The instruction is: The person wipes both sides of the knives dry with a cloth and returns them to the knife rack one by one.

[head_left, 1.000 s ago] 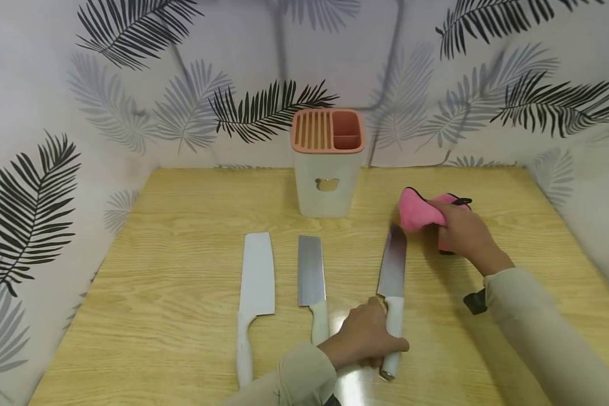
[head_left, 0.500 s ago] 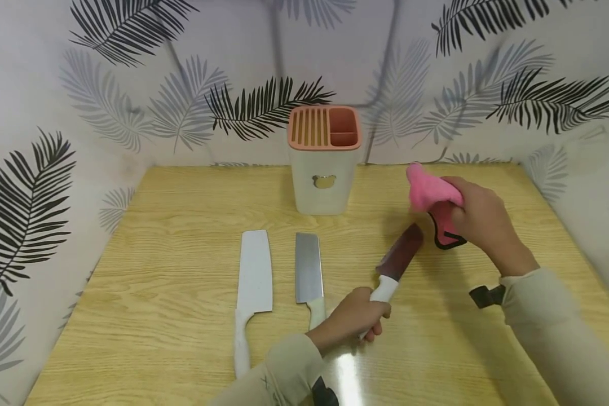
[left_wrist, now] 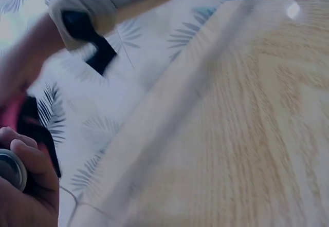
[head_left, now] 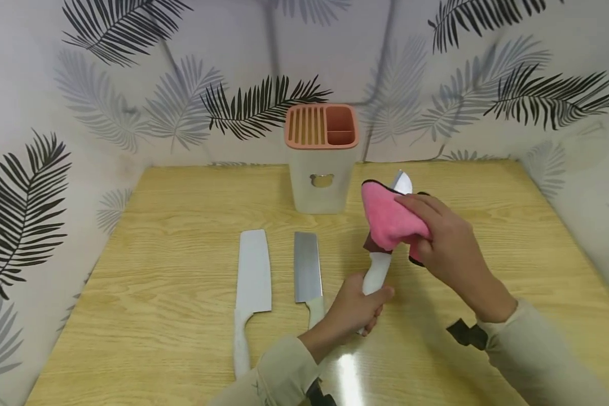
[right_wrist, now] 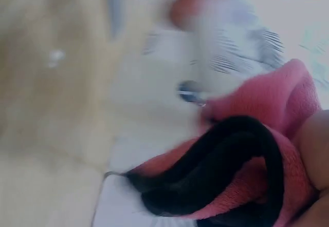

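Observation:
My left hand (head_left: 352, 307) grips the white handle of a kitchen knife (head_left: 378, 269), its blade raised above the table and pointing away from me. In my right hand (head_left: 451, 248) is a pink cloth (head_left: 389, 217) with black edging, pinched between thumb and fingers. The cloth lies across the blade and hides most of it; only the tip and a dark strip near the handle show. The left wrist view shows the handle's round metal end cap (left_wrist: 11, 169) inside the curled fingers. Folds of the pink cloth (right_wrist: 267, 103) fill the lower right of the right wrist view.
To the left lie a large white cleaver (head_left: 254, 273) and a smaller cleaver (head_left: 308, 270) with a cream handle, blades pointing away. A white knife block (head_left: 318, 189) with a slotted orange top stands at the table's back, before a leaf-patterned wall covering (head_left: 243, 51).
My left hand has taken hold of the knife, lifted it off the table and tilted it. The right hand has raised the cloth, then brought it leftward onto the blade.

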Motion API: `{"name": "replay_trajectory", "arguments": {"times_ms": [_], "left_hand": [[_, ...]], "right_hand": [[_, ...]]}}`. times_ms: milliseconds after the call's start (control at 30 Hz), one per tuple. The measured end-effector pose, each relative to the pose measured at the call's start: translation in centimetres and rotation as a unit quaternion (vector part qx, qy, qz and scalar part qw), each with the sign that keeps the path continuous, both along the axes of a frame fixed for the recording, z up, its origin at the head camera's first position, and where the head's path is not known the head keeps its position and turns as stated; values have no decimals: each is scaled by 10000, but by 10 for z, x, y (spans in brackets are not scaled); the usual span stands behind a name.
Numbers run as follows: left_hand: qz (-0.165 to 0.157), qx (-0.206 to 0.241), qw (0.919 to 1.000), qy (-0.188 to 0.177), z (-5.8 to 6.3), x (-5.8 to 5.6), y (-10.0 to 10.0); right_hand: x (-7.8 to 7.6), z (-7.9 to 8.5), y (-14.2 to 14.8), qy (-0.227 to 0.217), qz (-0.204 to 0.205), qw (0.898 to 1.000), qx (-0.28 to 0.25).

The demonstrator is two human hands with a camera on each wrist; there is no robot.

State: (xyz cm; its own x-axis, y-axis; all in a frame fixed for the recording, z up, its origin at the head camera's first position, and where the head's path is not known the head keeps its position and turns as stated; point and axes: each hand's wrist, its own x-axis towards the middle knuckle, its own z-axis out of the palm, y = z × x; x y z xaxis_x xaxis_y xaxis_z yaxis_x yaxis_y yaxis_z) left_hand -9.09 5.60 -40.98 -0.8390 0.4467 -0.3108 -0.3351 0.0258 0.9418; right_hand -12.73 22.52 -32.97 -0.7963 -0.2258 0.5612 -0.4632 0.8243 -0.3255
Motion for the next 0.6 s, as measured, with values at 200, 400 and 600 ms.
{"name": "replay_trajectory", "arguments": {"times_ms": [200, 400, 600], "left_hand": [[146, 67, 9994, 318, 9, 3, -2], [253, -499, 9929, 1047, 7, 7, -5], [77, -865, 9812, 1724, 6, 18, -6]], "right_hand": [[6, -30, -15, 569, 93, 9961, 671], [16, -44, -30, 289, 30, 9994, 163], [-3, -38, -20, 690, -229, 9941, -801]]}}
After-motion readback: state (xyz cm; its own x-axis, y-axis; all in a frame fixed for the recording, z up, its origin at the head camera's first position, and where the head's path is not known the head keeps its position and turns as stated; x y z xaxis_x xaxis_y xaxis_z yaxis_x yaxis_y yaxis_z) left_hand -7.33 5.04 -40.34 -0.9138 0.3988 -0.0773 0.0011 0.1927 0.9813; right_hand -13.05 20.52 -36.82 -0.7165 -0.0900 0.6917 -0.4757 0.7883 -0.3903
